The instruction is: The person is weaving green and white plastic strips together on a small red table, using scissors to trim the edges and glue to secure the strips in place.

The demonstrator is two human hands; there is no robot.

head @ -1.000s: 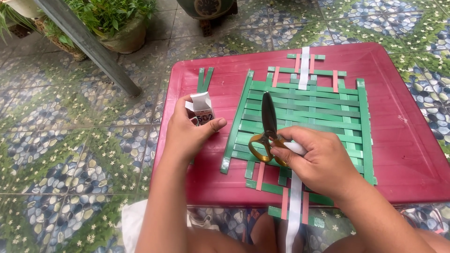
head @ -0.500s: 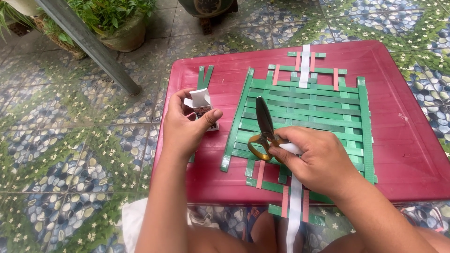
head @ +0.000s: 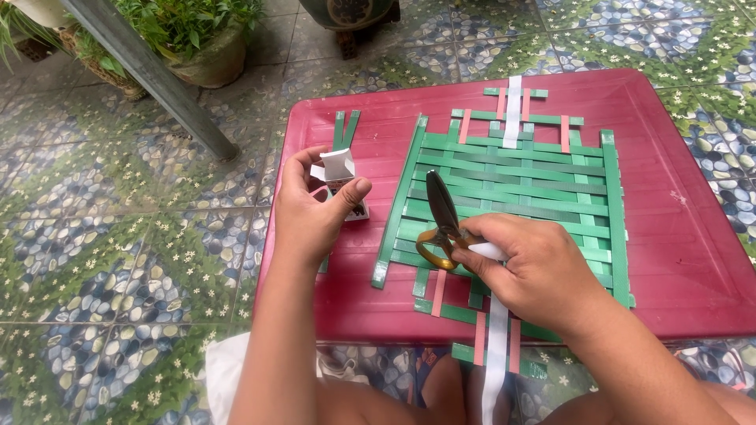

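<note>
A mat woven of green strips (head: 520,185) with a few pink and white ones lies on a low red table (head: 677,228). My right hand (head: 535,271) grips scissors (head: 439,216) with gold handles, blades closed and pointing away over the mat, and also pinches a white strip (head: 496,346) that hangs off the near table edge. My left hand (head: 311,208) holds a small white box (head: 340,177) with its flap open, just above the table's left part.
Two loose green strips (head: 345,130) lie at the table's far left. A grey slanted pole (head: 150,75) and potted plants (head: 197,35) stand at the back left on the pebble-patterned tile floor (head: 110,260). A dark pot (head: 350,16) stands beyond the table.
My left hand has lifted and turned the small box slightly. The scissors' tip has swung a little to the left over the mat.
</note>
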